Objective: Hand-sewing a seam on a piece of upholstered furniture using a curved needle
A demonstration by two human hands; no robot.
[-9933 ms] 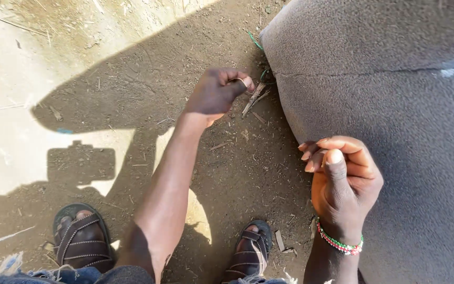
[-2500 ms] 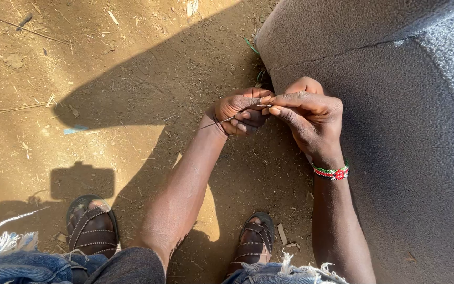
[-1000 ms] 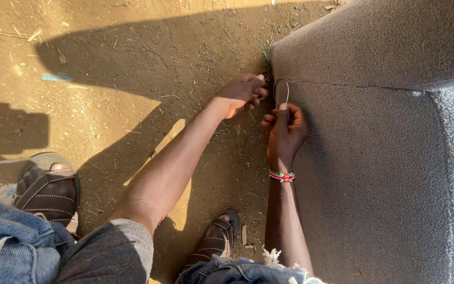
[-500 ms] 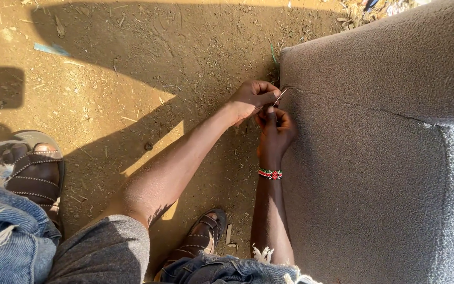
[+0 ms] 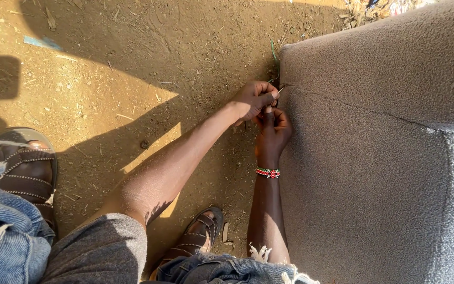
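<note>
My left hand point(image 5: 253, 100) reaches across from the lower left and pinches a thin pale needle point(image 5: 279, 91) at the corner of a seam point(image 5: 342, 104) in a big grey upholstered cushion point(image 5: 384, 173). Just below it, touching it, my right hand point(image 5: 272, 130) has its fingers curled against the cushion's fabric edge. That wrist wears a red, white and green beaded bracelet point(image 5: 268, 172). Whether thread runs from the needle is too small to tell.
Brown dirt ground point(image 5: 132, 63) with straw bits lies to the left, half in shadow. My sandalled feet point(image 5: 24, 168) point(image 5: 198, 236) stand on it, with frayed denim at my knees. A blue scrap point(image 5: 40, 42) lies far left and a green blade point(image 5: 274, 52) at the cushion's corner.
My hands, apart ten seconds ago, have come together at the seam corner. Over the last second the right hand has tucked in closer under the left; the view has shifted.
</note>
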